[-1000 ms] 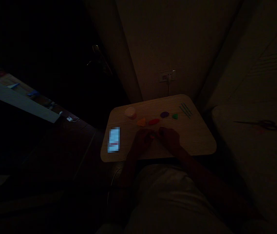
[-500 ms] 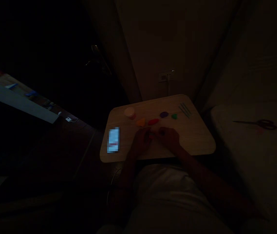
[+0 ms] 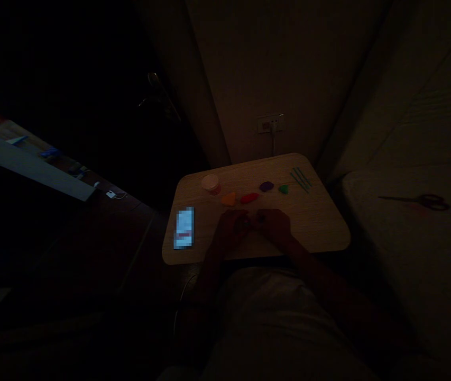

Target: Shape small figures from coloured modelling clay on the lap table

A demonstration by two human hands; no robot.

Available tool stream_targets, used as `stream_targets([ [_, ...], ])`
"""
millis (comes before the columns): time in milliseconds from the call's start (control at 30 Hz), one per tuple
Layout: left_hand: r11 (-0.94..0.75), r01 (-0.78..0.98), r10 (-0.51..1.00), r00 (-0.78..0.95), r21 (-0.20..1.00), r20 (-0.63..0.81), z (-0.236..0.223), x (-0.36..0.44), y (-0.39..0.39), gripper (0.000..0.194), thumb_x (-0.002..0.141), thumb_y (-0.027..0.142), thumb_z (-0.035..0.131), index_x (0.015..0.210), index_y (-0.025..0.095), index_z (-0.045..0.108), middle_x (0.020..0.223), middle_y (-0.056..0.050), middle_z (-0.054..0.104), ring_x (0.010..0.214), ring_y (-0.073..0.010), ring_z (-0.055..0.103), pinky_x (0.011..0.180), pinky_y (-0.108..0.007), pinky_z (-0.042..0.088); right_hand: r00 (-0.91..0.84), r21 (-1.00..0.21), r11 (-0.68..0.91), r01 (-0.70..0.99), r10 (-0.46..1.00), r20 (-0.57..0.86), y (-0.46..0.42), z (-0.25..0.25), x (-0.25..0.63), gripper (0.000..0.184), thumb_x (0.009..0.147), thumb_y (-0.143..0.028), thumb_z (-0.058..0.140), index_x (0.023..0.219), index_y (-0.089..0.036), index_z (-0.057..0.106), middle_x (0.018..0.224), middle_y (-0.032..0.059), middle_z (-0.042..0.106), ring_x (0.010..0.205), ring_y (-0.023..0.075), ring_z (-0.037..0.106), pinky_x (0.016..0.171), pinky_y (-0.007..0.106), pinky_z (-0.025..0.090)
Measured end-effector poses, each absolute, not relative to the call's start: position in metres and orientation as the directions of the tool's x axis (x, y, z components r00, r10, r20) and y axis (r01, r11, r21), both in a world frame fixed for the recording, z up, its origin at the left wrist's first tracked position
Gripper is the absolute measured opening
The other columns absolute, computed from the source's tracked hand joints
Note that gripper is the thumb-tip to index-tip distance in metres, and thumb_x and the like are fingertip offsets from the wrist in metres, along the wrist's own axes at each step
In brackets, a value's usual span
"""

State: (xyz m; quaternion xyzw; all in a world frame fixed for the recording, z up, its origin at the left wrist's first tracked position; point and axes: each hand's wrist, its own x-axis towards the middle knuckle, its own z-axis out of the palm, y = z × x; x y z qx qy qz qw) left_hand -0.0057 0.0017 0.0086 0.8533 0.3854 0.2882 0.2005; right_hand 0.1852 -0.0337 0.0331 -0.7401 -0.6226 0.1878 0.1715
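Note:
The scene is very dark. My left hand (image 3: 231, 228) and my right hand (image 3: 275, 225) meet fingertip to fingertip over the near middle of a small wooden lap table (image 3: 320, 222). Both have their fingers curled together around something small that I cannot make out. Beyond the hands lie an orange lump (image 3: 229, 199), a red lump (image 3: 249, 198), a purple lump (image 3: 266, 186) and a green lump (image 3: 284, 189) of clay. A small round tub (image 3: 211, 183) stands at the table's far left.
A lit phone (image 3: 184, 228) lies on the table's left side. Thin green sticks (image 3: 301, 179) lie at the far right corner. Scissors (image 3: 419, 200) rest on the bed to the right. A wall socket (image 3: 270, 124) is behind the table.
The hands stay together over the same spot, with only slight finger movement. A pale bit seen between the fingertips earlier is hidden now.

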Motion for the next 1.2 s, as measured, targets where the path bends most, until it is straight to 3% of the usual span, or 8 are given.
stream_targets([
  [233,-0.639,0.527,0.762,0.533,0.560,0.367,0.0026,-0.0074,0.0030,0.044,0.091,0.032,0.075,0.132,0.024,0.062,0.125,-0.009,0.070,0.117,-0.0274,0.064,0.106,-0.047,0.050,0.189,-0.553,-0.180,0.814,0.981,-0.041,-0.0320,0.0286,0.1874,0.035,0.091,-0.057,0.063,0.089,-0.027,0.081,0.090,0.0053,0.081,0.083,0.0214,0.072,0.061,0.028,0.035],
  [500,-0.628,0.540,0.771,0.534,0.560,0.348,0.0057,-0.0066,0.0032,0.044,0.089,0.032,0.077,0.130,0.024,0.064,0.124,-0.010,0.071,0.116,-0.0279,0.065,0.105,-0.047,0.051,0.163,-0.495,-0.159,0.854,0.986,-0.035,-0.0328,0.0276,0.1847,0.037,0.094,-0.057,0.060,0.091,-0.026,0.080,0.092,0.0078,0.080,0.083,0.0221,0.071,0.062,0.028,0.036],
  [767,-0.630,0.536,0.769,0.534,0.562,0.352,0.0023,-0.0068,0.0040,0.040,0.090,0.032,0.075,0.129,0.025,0.065,0.125,-0.009,0.072,0.116,-0.0278,0.065,0.107,-0.048,0.050,0.215,-0.546,-0.200,0.813,0.976,-0.036,-0.0326,0.0294,0.1872,0.035,0.092,-0.056,0.062,0.089,-0.025,0.080,0.089,0.0066,0.080,0.083,0.0220,0.071,0.062,0.028,0.035],
  [1067,-0.625,0.544,0.773,0.529,0.559,0.349,0.0049,-0.0058,0.0017,0.041,0.091,0.032,0.075,0.129,0.025,0.064,0.124,-0.009,0.071,0.118,-0.0279,0.064,0.106,-0.047,0.050,0.204,-0.499,-0.197,0.844,0.978,-0.041,-0.0328,0.0321,0.1850,0.037,0.093,-0.056,0.061,0.089,-0.024,0.078,0.090,0.0086,0.079,0.083,0.0224,0.071,0.061,0.029,0.033],
  [1200,-0.640,0.539,0.763,0.532,0.548,0.368,0.0047,-0.0063,0.0022,0.039,0.092,0.031,0.074,0.129,0.023,0.064,0.123,-0.009,0.071,0.116,-0.0271,0.064,0.106,-0.045,0.050,0.227,-0.558,-0.205,0.804,0.973,-0.030,-0.0320,0.0302,0.1871,0.038,0.091,-0.058,0.063,0.085,-0.024,0.078,0.088,0.0070,0.079,0.082,0.0216,0.070,0.060,0.029,0.032],
])
